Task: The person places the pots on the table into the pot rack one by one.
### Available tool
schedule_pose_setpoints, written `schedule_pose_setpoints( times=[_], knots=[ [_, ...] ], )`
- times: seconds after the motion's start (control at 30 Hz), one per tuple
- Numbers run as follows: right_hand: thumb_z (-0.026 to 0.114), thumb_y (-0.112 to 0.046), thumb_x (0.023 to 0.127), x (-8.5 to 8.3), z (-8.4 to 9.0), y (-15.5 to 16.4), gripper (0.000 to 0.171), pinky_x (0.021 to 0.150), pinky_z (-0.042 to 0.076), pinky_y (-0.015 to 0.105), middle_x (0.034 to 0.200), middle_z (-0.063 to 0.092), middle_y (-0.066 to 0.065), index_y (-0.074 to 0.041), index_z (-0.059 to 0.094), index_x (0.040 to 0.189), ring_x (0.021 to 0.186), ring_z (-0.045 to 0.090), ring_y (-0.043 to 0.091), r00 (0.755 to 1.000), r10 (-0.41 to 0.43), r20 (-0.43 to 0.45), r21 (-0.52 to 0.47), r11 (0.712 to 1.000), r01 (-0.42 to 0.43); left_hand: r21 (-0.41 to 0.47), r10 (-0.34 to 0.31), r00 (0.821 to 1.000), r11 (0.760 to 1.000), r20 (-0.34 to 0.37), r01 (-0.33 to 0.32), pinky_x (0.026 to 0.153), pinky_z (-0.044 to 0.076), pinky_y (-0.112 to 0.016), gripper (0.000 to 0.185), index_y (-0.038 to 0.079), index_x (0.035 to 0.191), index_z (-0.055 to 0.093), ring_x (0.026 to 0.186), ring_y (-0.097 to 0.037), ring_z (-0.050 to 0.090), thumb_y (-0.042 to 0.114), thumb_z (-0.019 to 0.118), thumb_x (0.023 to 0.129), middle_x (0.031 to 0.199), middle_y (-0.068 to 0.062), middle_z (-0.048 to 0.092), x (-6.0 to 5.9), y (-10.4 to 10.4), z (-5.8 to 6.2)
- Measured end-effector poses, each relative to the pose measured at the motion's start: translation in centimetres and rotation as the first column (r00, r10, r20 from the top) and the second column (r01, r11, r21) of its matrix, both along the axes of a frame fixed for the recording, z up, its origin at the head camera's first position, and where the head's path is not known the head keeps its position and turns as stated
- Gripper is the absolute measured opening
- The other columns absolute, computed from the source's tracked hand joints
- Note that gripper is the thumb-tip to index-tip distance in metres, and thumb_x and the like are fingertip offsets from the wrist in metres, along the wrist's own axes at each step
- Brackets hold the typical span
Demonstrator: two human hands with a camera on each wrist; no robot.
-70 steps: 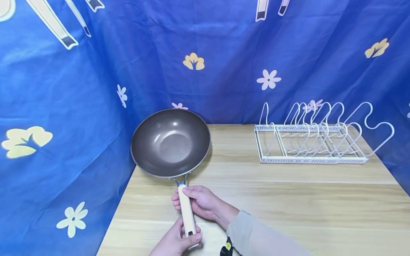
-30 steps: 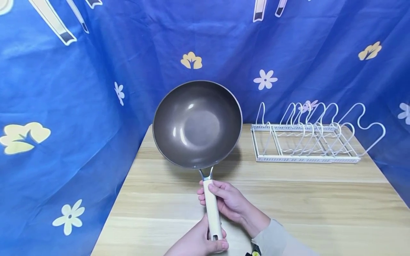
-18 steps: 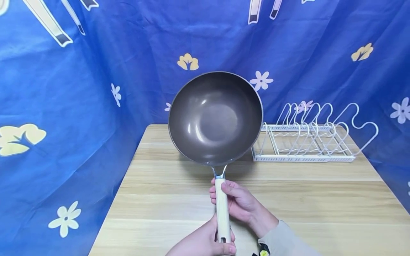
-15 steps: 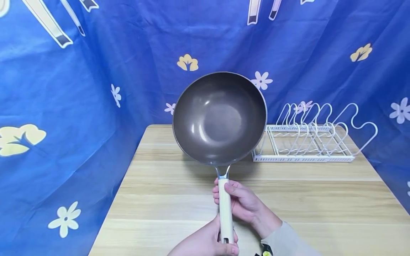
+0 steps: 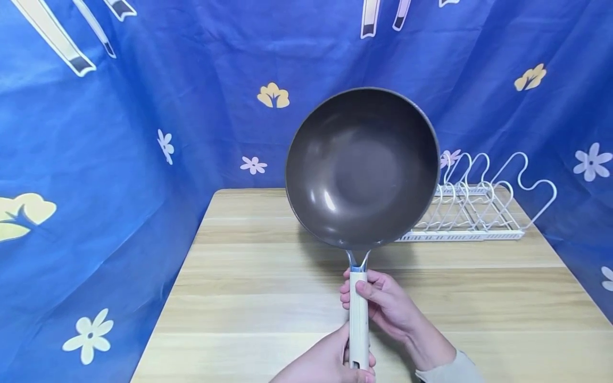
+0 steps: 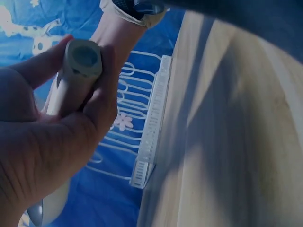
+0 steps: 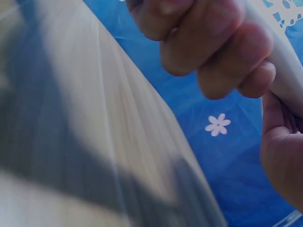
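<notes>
Nearest the camera, the butt end of the cream cylindrical handle (image 5: pixel 358 319) is gripped by the left hand (image 5: pixel 325 367), fingers curled round it. Just above, the same handle is wrapped by the right hand (image 5: pixel 388 306), thumb on top. The dark grey round non-stick wok (image 5: pixel 362 167) is held up w/ both hands, tilted, off the light wooden table (image 5: pixel 249 298), approx. centre-right. Behind it, at the table's far right, the white wire dish rack (image 5: pixel 483 213) is partly covered. A blue flower-print cloth backdrop (image 5: pixel 143 106) is seen at the back.
</notes>
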State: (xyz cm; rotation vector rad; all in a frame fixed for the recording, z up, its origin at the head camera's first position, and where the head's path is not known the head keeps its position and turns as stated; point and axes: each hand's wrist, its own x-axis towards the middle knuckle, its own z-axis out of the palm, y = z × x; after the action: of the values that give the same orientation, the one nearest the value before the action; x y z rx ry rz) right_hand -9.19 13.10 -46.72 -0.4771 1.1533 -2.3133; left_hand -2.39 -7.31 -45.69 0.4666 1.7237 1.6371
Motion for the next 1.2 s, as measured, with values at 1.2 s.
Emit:
schedule_pose_setpoints(
  times=[1.2],
  knots=[
    [0.066,0.002,0.105,2.0,4.9,7.3,0.024,0.085,0.067,0.03,0.099,0.084,0.0,-0.014,0.073,0.121,0.088,0.083,0.014,0.738,-0.574,-0.355,0.373,0.638,0.674,-0.202,0.103,0.935,0.963,-0.341,-0.18,0.085,0.06,-0.011,0.064,0.012,0.142,0.068,0.094,0.007,0.067,0.009,0.094,0.083,0.113,0.011,0.07,-2.5,8.8,1.2]
  ],
)
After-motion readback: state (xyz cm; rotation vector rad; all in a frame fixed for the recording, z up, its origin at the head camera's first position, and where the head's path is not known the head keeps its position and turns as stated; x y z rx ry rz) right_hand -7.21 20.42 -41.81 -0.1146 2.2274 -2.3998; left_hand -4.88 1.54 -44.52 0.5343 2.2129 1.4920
